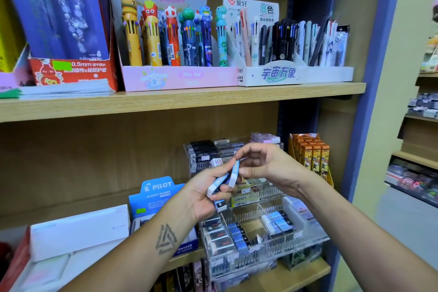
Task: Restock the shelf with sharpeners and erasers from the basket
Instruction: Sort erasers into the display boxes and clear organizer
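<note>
Above a clear tiered organizer (265,242) on the lower shelf (296,275), the left hand (203,194) grips a few small erasers (226,178). They are white blocks in blue-and-white sleeves, long axes tilted up toward the far right. The right hand (267,166) is near them, its fingertips curled and touching the upper eraser's tip. More erasers lie in the organizer's compartments.

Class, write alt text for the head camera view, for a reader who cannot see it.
The left hand grips several blue-and-white erasers while the right hand pinches the top one, above a clear tiered organizer holding more erasers. The upper shelf carries boxes of novelty pens.
</note>
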`<state>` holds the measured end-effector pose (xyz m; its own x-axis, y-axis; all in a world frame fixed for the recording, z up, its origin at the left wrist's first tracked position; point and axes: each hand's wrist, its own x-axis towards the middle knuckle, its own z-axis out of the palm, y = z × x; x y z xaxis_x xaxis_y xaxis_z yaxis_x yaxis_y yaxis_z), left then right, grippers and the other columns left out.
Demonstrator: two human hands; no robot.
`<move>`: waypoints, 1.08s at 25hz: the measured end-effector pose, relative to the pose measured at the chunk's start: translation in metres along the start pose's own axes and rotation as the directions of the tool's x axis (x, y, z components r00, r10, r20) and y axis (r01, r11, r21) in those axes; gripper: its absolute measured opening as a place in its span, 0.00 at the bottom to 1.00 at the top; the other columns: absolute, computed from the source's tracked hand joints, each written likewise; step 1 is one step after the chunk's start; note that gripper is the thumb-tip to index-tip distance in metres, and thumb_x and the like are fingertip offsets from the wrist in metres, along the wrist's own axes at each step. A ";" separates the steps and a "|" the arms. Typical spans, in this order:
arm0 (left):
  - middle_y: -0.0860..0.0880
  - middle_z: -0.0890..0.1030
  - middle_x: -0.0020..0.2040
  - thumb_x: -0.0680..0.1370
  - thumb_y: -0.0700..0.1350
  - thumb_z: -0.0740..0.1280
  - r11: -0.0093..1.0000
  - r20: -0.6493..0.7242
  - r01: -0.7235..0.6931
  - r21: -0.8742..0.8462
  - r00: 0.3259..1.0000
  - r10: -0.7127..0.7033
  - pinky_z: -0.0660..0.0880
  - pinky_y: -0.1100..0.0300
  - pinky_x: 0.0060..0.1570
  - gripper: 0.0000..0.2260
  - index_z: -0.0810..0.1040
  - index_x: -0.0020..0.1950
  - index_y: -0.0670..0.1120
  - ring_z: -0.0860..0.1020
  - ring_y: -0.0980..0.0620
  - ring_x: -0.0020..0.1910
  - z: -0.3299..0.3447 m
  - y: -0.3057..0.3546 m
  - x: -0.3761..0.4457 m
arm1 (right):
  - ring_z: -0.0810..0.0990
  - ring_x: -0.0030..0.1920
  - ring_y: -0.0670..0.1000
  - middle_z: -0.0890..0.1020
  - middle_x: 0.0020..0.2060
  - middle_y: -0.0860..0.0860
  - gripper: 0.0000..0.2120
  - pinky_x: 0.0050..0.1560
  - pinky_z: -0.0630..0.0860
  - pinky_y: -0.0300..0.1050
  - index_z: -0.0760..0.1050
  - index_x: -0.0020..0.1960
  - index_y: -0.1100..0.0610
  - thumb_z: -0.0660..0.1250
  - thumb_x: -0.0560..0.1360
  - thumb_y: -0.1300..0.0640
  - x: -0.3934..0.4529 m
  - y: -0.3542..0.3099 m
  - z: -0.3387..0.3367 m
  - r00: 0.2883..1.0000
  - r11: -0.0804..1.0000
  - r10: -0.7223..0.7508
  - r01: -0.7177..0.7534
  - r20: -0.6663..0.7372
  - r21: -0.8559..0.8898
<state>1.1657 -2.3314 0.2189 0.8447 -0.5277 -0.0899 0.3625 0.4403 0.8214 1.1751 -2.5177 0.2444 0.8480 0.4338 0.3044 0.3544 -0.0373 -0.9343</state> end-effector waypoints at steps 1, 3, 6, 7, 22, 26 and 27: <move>0.45 0.72 0.37 0.76 0.46 0.69 1.000 0.003 -0.004 -0.007 1.000 0.004 0.55 0.71 0.16 0.09 0.78 0.50 0.40 0.66 0.58 0.24 0.002 0.000 0.000 | 0.82 0.48 0.54 0.83 0.45 0.57 0.13 0.51 0.80 0.45 0.79 0.52 0.63 0.75 0.69 0.71 -0.002 -0.001 0.001 1.000 1.000 -0.010 0.010 -0.005 -0.005; 0.43 0.74 0.38 0.76 0.47 0.68 1.000 -0.008 -0.005 -0.006 1.000 0.005 0.57 0.71 0.14 0.11 0.78 0.51 0.40 0.67 0.57 0.23 0.008 0.002 -0.002 | 0.81 0.45 0.52 0.82 0.43 0.57 0.13 0.47 0.79 0.42 0.79 0.50 0.63 0.76 0.68 0.69 -0.007 -0.004 -0.001 0.998 1.000 -0.015 0.016 -0.063 0.017; 0.40 0.78 0.39 0.79 0.48 0.67 0.998 -0.086 -0.030 0.057 0.996 0.035 0.58 0.71 0.14 0.13 0.77 0.54 0.39 0.68 0.57 0.22 0.013 0.010 -0.006 | 0.81 0.39 0.53 0.82 0.39 0.59 0.12 0.39 0.79 0.42 0.80 0.50 0.66 0.76 0.68 0.69 -0.016 -0.008 -0.008 0.979 0.996 0.059 -0.044 -0.194 0.081; 0.40 0.79 0.40 0.79 0.46 0.68 0.993 -0.111 -0.042 0.107 0.992 0.054 0.58 0.71 0.14 0.12 0.77 0.55 0.38 0.68 0.57 0.22 0.014 0.010 -0.007 | 0.81 0.37 0.54 0.82 0.38 0.60 0.12 0.38 0.79 0.42 0.80 0.50 0.67 0.76 0.68 0.69 -0.020 -0.009 -0.011 0.972 0.996 0.071 -0.058 -0.225 0.062; 0.41 0.77 0.33 0.76 0.39 0.72 0.923 -0.298 0.034 0.384 0.950 0.089 0.57 0.69 0.16 0.06 0.79 0.49 0.37 0.67 0.54 0.21 0.037 -0.039 -0.005 | 0.81 0.45 0.49 0.83 0.42 0.50 0.10 0.47 0.75 0.39 0.84 0.51 0.57 0.77 0.71 0.57 -0.064 0.016 -0.047 0.962 0.387 0.182 -0.262 -0.205 -0.884; 0.41 0.77 0.33 0.76 0.38 0.71 0.926 -0.282 0.045 0.374 0.957 0.067 0.57 0.70 0.16 0.06 0.78 0.50 0.38 0.67 0.55 0.20 0.036 -0.047 -0.005 | 0.80 0.44 0.48 0.83 0.41 0.50 0.10 0.45 0.74 0.38 0.83 0.50 0.58 0.78 0.70 0.59 -0.065 0.021 -0.036 0.945 0.278 0.294 -0.225 -0.140 -0.934; 0.41 0.77 0.33 0.76 0.38 0.71 0.928 -0.277 0.046 0.369 0.959 0.063 0.57 0.70 0.16 0.05 0.78 0.49 0.38 0.67 0.55 0.21 0.036 -0.048 -0.006 | 0.80 0.44 0.47 0.84 0.42 0.50 0.11 0.45 0.74 0.38 0.83 0.51 0.58 0.78 0.70 0.59 -0.066 0.018 -0.036 0.934 0.276 0.334 -0.226 -0.127 -0.934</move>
<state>1.1294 -2.3752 0.2003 0.9417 -0.2768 -0.1910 0.2301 0.1162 0.9662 1.1400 -2.5792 0.2140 0.9605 0.2782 -0.0044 0.2743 -0.9494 -0.1532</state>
